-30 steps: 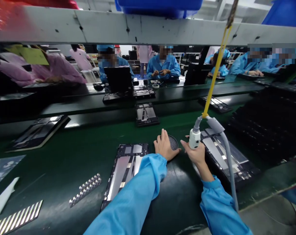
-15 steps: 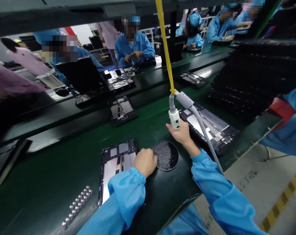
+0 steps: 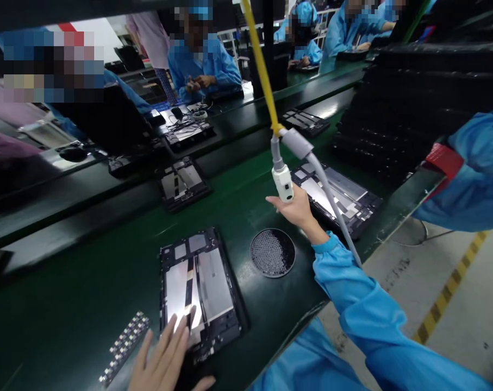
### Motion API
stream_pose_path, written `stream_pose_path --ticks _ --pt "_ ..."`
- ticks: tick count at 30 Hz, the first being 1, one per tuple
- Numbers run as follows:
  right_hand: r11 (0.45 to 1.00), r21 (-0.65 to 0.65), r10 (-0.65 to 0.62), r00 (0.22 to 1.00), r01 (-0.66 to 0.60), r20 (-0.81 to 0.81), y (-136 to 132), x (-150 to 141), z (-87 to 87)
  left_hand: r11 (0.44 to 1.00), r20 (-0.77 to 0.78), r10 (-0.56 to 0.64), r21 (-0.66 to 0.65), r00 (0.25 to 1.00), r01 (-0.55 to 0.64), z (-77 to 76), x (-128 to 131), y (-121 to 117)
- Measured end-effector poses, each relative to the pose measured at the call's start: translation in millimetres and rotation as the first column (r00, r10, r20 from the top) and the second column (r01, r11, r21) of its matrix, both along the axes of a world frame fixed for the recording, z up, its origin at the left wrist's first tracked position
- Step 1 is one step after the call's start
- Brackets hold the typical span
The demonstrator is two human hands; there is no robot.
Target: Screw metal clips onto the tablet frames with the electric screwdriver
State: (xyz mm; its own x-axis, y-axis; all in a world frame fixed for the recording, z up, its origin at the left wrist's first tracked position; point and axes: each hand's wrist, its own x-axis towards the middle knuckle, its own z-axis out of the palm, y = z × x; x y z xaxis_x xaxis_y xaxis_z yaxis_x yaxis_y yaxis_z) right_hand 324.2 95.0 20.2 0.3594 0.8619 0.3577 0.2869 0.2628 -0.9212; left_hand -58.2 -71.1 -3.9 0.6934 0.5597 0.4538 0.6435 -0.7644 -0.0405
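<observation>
My left hand (image 3: 164, 355) is spread with its fingers apart, over the lower left corner of an opened tablet (image 3: 217, 282); whether it touches is unclear. The tablet lies with its silver inner plates and dark ribbon cable facing up. To its right sits a round black dish (image 3: 270, 254) filled with tiny grains that look like screws. My right hand (image 3: 300, 210) is closed on a white corded electric screwdriver (image 3: 283, 184), thumb sticking out to the left and other fingers mostly hidden. Left of my left hand lies a strip of small metallic parts (image 3: 124, 347).
A yellow strap (image 3: 262, 70) and grey cable (image 3: 331, 198) run from the screwdriver. Another opened tablet (image 3: 354, 198) lies behind my right hand. A black stack (image 3: 393, 119) stands at right, beside a co-worker's blue sleeve (image 3: 454, 184). Across the bench (image 3: 107, 244) sit several co-workers.
My left hand has left the side of the round dish, moved down and left to the tablet, and opened. My right hand still holds the screwdriver. The whole view has shifted slightly.
</observation>
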Motion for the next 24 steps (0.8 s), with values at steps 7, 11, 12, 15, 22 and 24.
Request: stream_pose_path --ticks 7,11,12,15,22,24 --pt "0.969 0.047 0.247 0.925 -0.244 -0.289 -41.5 -34.4 22.4 0.567 0.448 0.812 -0.758 0.374 -0.323 -14.8 36.6 -0.2" --pt "0.944 0.015 0.313 0.879 -0.33 -0.359 -50.6 -59.1 14.6 0.458 0.453 0.888 -0.871 0.071 -0.178 -11.1 71.6 -0.1" --pt "0.94 0.002 0.318 0.874 -0.341 -0.367 -50.7 -63.5 12.7 0.464 0.461 0.885 -0.87 0.061 -0.167 -11.3 78.2 -3.9" --pt "0.938 -0.025 0.313 0.875 -0.346 -0.37 -49.2 -71.9 9.7 0.476 0.48 0.877 -0.862 0.019 -0.176 -12.9 95.4 -18.7" --pt "0.942 -0.04 0.306 0.899 -0.334 -0.312 -46.9 -74.6 5.5 0.542 0.57 0.822 -0.785 -0.006 -0.301 2.9 121.7 -28.4" --pt "0.944 -0.027 0.307 0.909 -0.328 -0.283 -46.7 -74.0 2.8 0.555 0.579 0.815 -0.758 0.041 -0.343 6.3 123.9 -28.4"
